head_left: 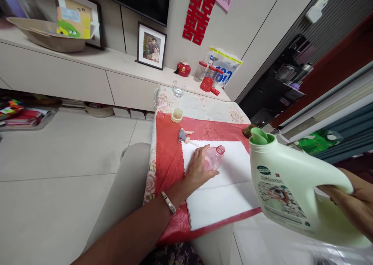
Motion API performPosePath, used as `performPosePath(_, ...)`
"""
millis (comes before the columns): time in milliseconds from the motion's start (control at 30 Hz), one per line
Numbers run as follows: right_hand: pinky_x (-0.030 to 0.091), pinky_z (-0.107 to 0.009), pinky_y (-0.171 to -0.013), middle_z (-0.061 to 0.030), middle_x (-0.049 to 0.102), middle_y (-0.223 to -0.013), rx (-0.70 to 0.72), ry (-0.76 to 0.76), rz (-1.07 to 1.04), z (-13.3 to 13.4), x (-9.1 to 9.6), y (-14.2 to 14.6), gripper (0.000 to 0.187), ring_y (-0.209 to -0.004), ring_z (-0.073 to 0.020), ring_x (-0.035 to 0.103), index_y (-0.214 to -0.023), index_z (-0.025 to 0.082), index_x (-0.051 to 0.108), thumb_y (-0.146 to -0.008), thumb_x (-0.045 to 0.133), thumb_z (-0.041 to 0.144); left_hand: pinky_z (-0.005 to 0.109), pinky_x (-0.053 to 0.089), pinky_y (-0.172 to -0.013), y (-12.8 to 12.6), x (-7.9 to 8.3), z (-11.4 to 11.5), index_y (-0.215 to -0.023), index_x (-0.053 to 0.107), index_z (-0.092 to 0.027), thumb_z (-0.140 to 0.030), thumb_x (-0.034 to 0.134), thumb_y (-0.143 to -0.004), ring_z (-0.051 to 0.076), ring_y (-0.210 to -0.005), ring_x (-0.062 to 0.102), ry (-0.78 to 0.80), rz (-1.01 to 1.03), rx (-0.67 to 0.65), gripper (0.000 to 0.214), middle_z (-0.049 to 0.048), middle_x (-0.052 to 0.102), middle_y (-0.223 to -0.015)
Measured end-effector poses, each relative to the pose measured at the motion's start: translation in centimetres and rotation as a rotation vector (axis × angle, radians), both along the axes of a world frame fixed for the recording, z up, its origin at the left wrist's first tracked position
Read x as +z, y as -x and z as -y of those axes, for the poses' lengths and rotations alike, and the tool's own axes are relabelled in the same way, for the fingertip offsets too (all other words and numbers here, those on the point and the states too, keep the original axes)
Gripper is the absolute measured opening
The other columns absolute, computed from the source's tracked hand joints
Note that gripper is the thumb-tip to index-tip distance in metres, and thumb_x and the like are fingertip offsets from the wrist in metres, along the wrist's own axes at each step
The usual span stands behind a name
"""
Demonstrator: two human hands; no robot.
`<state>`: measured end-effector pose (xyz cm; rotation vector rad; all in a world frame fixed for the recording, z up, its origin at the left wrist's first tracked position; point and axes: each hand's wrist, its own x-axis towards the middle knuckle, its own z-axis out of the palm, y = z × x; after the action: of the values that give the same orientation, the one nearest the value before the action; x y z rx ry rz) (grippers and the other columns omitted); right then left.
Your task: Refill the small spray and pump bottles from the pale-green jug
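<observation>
My left hand (199,167) is closed round a small pink see-through bottle (215,158) that has no cap and tilts on a white cloth (224,195). At the right, my right hand (354,203) grips the handle of a large pale green detergent jug (279,183). The jug is uncapped, and a green pouring spout shows in its mouth. A grey and pink spray pump head (184,136) with a thin tube lies just beyond my left hand. Farther back on the red cloth (169,156) stands a cream jug cap (176,115).
A glass cup (178,88) stands at the table's far edge. On the cabinet behind are a red pot (183,68), glass jars (200,71), a red scoop (207,84), a detergent bag (223,67) and a framed photo (151,46). A dark jar (248,131) is partly behind the jug.
</observation>
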<state>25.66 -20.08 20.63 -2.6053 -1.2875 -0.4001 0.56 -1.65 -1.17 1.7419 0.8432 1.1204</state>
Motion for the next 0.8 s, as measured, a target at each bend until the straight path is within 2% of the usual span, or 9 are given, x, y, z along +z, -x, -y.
performPosePath(100, 0.045, -0.028, -0.049, 0.0028, 0.064, -0.067, -0.005, 0.06, -0.063, 0.5, 0.2, 0.1, 0.046, -0.057, -0.0199, 0.061, -0.089, 0.03, 0.067, -0.067, 0.048, 0.066, 0.052, 0.042, -0.111, 0.0, 0.0, 0.0, -0.138, 0.037, -0.023, -0.013, 0.086, -0.058, 0.032, -0.131, 0.048, 0.001, -0.008, -0.001, 0.095, 0.0113, 0.052, -0.134)
performPosePath(300, 0.041, -0.028, -0.051, 0.0025, 0.062, -0.067, 0.087, 0.213, 0.077, 0.3, 0.4, -0.3, 0.043, -0.054, -0.0187, 0.058, -0.097, 0.033, 0.064, -0.073, 0.044, 0.063, 0.053, 0.041, -0.112, 0.0, 0.1, -0.2, -0.139, 0.038, -0.022, -0.014, 0.086, -0.057, 0.034, -0.132, 0.048, 0.019, -0.022, -0.01, 0.095, 0.013, 0.051, -0.136)
performPosePath(500, 0.039, -0.03, -0.052, 0.0003, 0.062, -0.07, 0.029, 0.355, 0.18, -0.9, 1.2, -0.1, 0.044, -0.057, -0.0217, 0.059, -0.106, 0.034, 0.059, -0.076, 0.042, 0.061, 0.054, 0.041, -0.112, 0.1, 0.0, -0.2, -0.139, 0.038, -0.023, -0.016, 0.086, -0.058, 0.034, -0.133, 0.047, 0.013, -0.019, -0.018, 0.095, 0.0135, 0.05, -0.137)
performPosePath(633, 0.037, -0.031, -0.052, -0.003, 0.061, -0.069, 0.0, 0.415, 0.238, -1.8, 1.6, 0.7, 0.048, -0.058, -0.0242, 0.059, -0.107, 0.032, 0.059, -0.077, 0.038, 0.063, 0.054, 0.042, -0.111, 0.1, 0.0, -0.1, -0.139, 0.037, -0.023, -0.015, 0.086, -0.057, 0.034, -0.132, 0.047, 0.022, -0.003, -0.025, 0.096, 0.0134, 0.05, -0.135)
performPosePath(800, 0.036, -0.031, -0.052, -0.0028, 0.063, -0.073, -0.029, 0.482, 0.286, -2.6, 2.0, 1.2, 0.045, -0.058, -0.0238, 0.058, -0.113, 0.033, 0.057, -0.08, 0.038, 0.059, 0.053, 0.043, -0.11, 0.2, 0.1, 0.0, -0.138, 0.038, -0.024, -0.015, 0.086, -0.058, 0.033, -0.13, 0.048, 0.034, 0.008, -0.016, 0.094, 0.0118, 0.051, -0.132)
